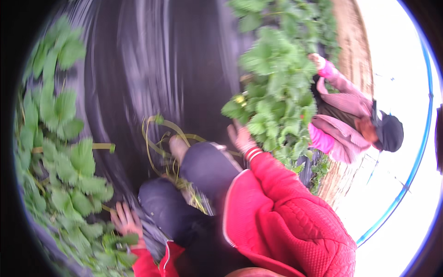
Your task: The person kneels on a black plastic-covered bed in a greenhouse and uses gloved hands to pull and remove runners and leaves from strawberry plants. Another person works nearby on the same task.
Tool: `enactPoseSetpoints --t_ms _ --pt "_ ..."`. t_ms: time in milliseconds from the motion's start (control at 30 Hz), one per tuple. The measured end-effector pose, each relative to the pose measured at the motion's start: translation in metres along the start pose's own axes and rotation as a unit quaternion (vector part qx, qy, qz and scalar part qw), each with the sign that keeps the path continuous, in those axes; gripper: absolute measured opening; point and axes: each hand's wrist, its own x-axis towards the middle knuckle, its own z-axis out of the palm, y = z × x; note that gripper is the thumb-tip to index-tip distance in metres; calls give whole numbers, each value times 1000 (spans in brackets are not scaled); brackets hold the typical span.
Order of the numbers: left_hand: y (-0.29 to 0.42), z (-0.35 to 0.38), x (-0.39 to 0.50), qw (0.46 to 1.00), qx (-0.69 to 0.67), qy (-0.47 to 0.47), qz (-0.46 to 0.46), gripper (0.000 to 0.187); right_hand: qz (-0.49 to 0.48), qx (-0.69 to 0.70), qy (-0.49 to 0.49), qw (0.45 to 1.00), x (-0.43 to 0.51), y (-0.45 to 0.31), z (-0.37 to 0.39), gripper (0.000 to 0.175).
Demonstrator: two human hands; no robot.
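Note:
My left hand [127, 220], with its fingers spread, rests at the edge of the left row of strawberry plants [74, 162], near a thin yellowish stem; nothing shows in its grip. Beside the right row of strawberry plants [271, 79] is my right hand [242, 137], blurred, its fingers apart and their tips close to the lower leaves. No object shows in it. A yellow-white flower [239, 99] stands out just above that hand. Loose yellow-green runners [148, 138] lie curled on the black plastic film [204, 69] by my foot, and more are bunched between my legs.
My dark-trousered knees [207, 169] are bent between the two rows. Across the right row, another person in a pink top and dark cap [346, 114] leans toward the plants. Behind that person runs a bare soil strip [354, 41], with a blue curved pipe [403, 194] beyond.

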Motion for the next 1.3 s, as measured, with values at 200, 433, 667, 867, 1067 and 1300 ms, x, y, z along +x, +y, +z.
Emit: enactPoseSetpoints --t_ms 200,433,667,867,1067,1300 --pt "-12 10 28 952 72 228 192 46 -84 -2 88 993 -7 23 10 59" --pt "-8 -16 2 979 47 121 160 39 -119 -41 110 986 -9 20 5 45" --pt "14 -23 14 962 -24 209 176 39 -147 -49 126 980 -16 4 -14 43" --pt "-8 -7 1 969 0 179 170 36 -176 6 -130 976 -45 1 -29 55" --pt "-20 13 19 888 19 321 329 42 -113 -37 -153 981 -84 14 -49 70" --pt "-24 8 8 924 0 228 306 54 -160 -218 -295 917 -79 17 -57 47"
